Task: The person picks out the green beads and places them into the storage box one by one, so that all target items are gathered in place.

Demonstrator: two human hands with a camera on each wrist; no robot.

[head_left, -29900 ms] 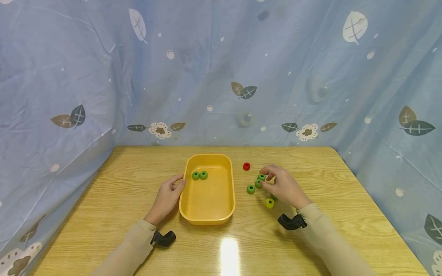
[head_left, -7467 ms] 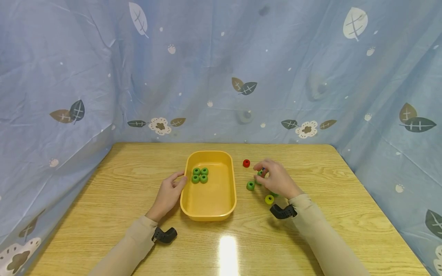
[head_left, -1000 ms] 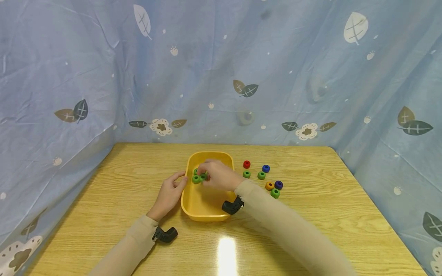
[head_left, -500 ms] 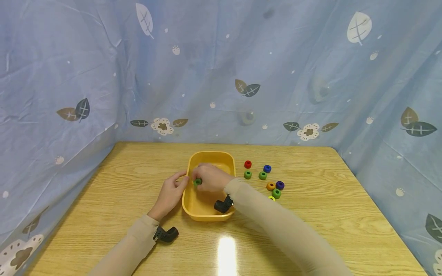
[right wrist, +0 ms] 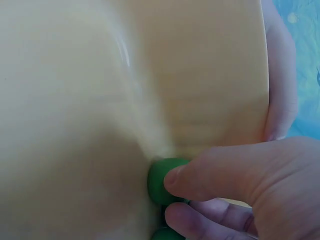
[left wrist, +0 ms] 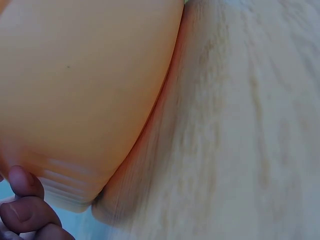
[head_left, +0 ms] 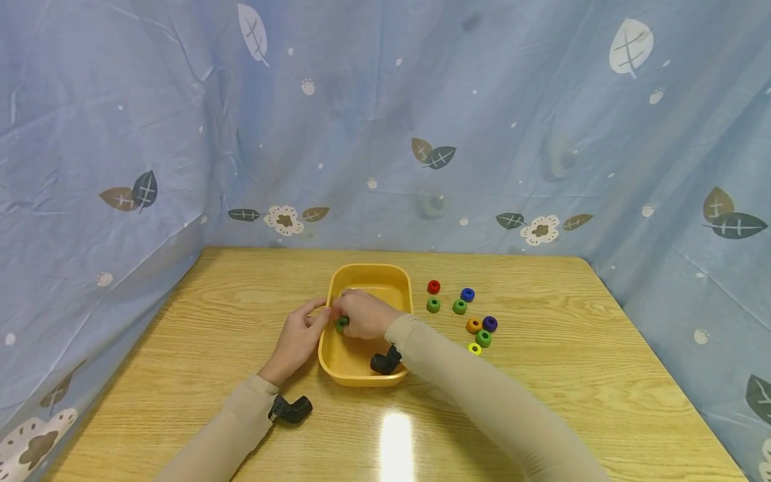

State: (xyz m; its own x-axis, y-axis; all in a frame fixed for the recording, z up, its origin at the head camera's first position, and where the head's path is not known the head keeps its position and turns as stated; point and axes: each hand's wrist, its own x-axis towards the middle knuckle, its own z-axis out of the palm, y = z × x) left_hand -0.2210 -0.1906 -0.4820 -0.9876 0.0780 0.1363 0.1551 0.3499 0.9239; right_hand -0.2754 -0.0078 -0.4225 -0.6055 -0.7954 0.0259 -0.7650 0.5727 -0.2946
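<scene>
My right hand [head_left: 365,314] is inside the yellow tray [head_left: 361,381], close to its left wall. Thumb and finger pinch a green bead [right wrist: 165,182] low against the tray's wall. Part of another green bead [right wrist: 168,234] shows below it in the right wrist view; any other beads in the tray are hidden behind the hand. My left hand [head_left: 296,341] touches the tray's left side from outside, its thumb tip at the rim. In the left wrist view, fingertips [left wrist: 26,182] lie against the tray's outer wall.
Right of the tray lie a red bead [head_left: 434,286], a blue bead [head_left: 468,294], an orange bead [head_left: 474,325], a purple bead [head_left: 490,324], a yellow bead [head_left: 474,349] and three green beads [head_left: 460,306]. A patterned blue curtain [head_left: 373,134] hangs behind the wooden table [head_left: 253,281].
Green beads in the tray went from two to four between the two oldest frames. Later my right hand came from the table beads into the tray, then shifted left. My left hand stayed put.
</scene>
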